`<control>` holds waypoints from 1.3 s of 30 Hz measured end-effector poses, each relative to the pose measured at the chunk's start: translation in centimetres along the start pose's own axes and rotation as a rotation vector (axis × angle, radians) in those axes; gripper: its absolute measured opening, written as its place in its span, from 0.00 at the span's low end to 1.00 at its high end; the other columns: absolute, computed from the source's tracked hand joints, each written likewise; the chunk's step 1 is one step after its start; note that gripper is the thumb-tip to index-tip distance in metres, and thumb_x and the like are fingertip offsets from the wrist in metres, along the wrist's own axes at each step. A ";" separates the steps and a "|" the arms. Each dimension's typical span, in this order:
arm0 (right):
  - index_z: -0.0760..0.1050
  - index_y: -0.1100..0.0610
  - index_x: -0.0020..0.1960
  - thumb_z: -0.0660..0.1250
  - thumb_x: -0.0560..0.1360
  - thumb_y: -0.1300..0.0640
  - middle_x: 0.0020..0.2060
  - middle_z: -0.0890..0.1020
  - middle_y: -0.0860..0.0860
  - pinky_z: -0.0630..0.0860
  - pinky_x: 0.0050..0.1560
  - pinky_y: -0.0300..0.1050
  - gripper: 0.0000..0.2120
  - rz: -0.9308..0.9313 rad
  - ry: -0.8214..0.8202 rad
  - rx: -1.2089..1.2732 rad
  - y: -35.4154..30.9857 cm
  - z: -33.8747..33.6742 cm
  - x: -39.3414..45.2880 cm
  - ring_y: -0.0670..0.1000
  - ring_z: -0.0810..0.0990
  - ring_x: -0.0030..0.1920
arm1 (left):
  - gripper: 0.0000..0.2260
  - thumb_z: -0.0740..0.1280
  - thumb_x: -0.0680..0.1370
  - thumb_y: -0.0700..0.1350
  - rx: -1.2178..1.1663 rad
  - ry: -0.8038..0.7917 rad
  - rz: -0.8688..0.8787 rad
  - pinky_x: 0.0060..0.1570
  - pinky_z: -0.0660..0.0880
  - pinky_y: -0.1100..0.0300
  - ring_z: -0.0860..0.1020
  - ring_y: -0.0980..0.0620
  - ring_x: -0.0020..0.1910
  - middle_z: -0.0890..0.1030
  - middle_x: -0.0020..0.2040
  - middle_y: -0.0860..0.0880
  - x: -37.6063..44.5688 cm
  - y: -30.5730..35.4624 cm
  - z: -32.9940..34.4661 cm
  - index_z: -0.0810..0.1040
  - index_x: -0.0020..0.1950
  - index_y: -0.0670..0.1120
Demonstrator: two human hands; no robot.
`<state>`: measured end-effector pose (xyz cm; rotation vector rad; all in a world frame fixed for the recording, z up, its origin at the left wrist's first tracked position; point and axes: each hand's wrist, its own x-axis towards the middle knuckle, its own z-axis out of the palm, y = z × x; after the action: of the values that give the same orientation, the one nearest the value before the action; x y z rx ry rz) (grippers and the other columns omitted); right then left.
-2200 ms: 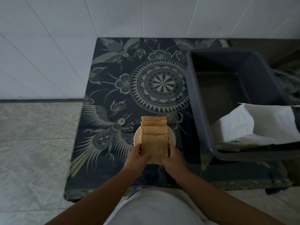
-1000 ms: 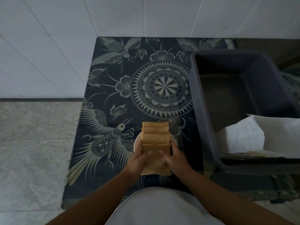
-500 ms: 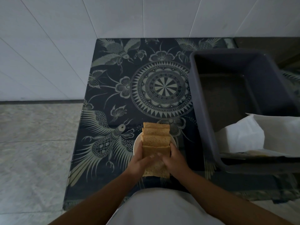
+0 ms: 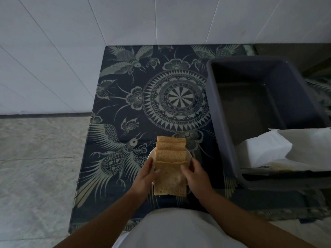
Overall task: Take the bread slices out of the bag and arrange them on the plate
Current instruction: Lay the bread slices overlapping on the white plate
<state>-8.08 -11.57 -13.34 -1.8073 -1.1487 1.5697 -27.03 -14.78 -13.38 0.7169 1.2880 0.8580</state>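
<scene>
A dark patterned cloth point(image 4: 161, 97) is spread over the counter. A grey plastic tub point(image 4: 220, 122) is set on its right side, against white wall tiles point(image 4: 125, 20).

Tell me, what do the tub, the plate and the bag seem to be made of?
Tub: probably moulded plastic, dark grey, matt, with rounded corners and a thick rim.
Plate: white and smooth, maybe ceramic or plastic; only slivers of its rim show under the bread.
Bag: white, with creases and stiff folds, so probably paper.

Tan bread slices point(image 4: 170, 155); white plate point(image 4: 151, 154); dark-blue cloth point(image 4: 125, 97), pale bird-and-mandala print; grey bin point(image 4: 222, 122).
</scene>
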 end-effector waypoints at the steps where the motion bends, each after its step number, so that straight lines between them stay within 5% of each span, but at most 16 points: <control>1: 0.75 0.46 0.61 0.64 0.78 0.49 0.52 0.82 0.47 0.78 0.53 0.51 0.12 -0.003 0.017 -0.004 0.1 0.0 0.0 0.48 0.81 0.53 | 0.23 0.58 0.80 0.33 0.006 -0.003 -0.005 0.48 0.77 0.69 0.71 0.43 0.67 0.71 0.70 0.38 0.0 0.0 -0.1 0.60 0.75 0.38; 5: 0.72 0.51 0.68 0.62 0.80 0.46 0.59 0.80 0.48 0.75 0.58 0.51 0.19 0.004 0.034 -0.011 0.4 0.0 0.2 0.50 0.78 0.59 | 0.24 0.57 0.80 0.32 0.009 -0.030 -0.016 0.44 0.75 0.73 0.76 0.59 0.57 0.72 0.68 0.44 0.0 -0.1 -0.2 0.59 0.76 0.39; 9: 0.73 0.50 0.66 0.62 0.80 0.47 0.56 0.81 0.46 0.75 0.53 0.44 0.16 -0.022 0.022 0.004 0.7 -0.5 0.9 0.48 0.79 0.57 | 0.22 0.57 0.80 0.32 0.025 -0.051 0.014 0.45 0.75 0.73 0.79 0.68 0.52 0.74 0.63 0.51 -0.1 -0.3 -0.3 0.61 0.74 0.42; 15: 0.74 0.36 0.50 0.62 0.81 0.50 0.47 0.80 0.38 0.72 0.44 0.32 0.07 -0.064 0.021 -0.052 0.4 -0.5 1.4 0.36 0.79 0.48 | 0.20 0.61 0.80 0.34 0.013 0.005 0.042 0.47 0.76 0.71 0.78 0.60 0.58 0.76 0.62 0.52 -0.1 -0.8 -0.8 0.66 0.69 0.49; 19: 0.76 0.54 0.62 0.65 0.79 0.55 0.49 0.79 0.46 0.70 0.47 0.38 0.12 -0.095 0.187 -0.264 1.5 -1.2 1.7 0.45 0.77 0.50 | 0.14 0.66 0.78 0.43 0.408 0.349 0.052 0.47 0.76 0.62 0.78 0.61 0.52 0.79 0.52 0.59 0.2 -1.5 -1.5 0.72 0.53 0.63; 22: 0.77 0.60 0.61 0.64 0.79 0.57 0.50 0.81 0.53 0.69 0.47 0.42 0.12 0.009 0.278 -0.325 2.1 -2.0 2.2 0.48 0.75 0.48 | 0.10 0.66 0.76 0.43 0.499 0.448 -0.053 0.41 0.77 0.56 0.79 0.56 0.43 0.81 0.45 0.55 0.8 -1.8 -2.2 0.75 0.49 0.60; 30: 0.80 0.57 0.42 0.67 0.77 0.57 0.33 0.81 0.51 0.75 0.40 0.45 0.07 0.062 0.182 -0.416 2.6 -2.3 3.7 0.51 0.80 0.38 | 0.04 0.69 0.76 0.44 0.613 0.362 -0.208 0.38 0.82 0.53 0.82 0.52 0.35 0.84 0.35 0.52 2.3 -2.4 -3.2 0.80 0.42 0.52; 39: 0.79 0.55 0.39 0.68 0.77 0.58 0.34 0.83 0.54 0.82 0.44 0.54 0.07 0.058 0.184 -0.314 1.3 -1.8 5.1 0.55 0.83 0.38 | 0.05 0.69 0.75 0.43 0.533 0.416 -0.195 0.39 0.83 0.48 0.83 0.49 0.34 0.85 0.33 0.50 3.2 -2.0 -3.8 0.81 0.40 0.52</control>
<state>-6.10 -7.73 -16.79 -2.1526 -1.3208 1.2749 -30.33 -13.05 -17.27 0.8331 1.9659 0.5151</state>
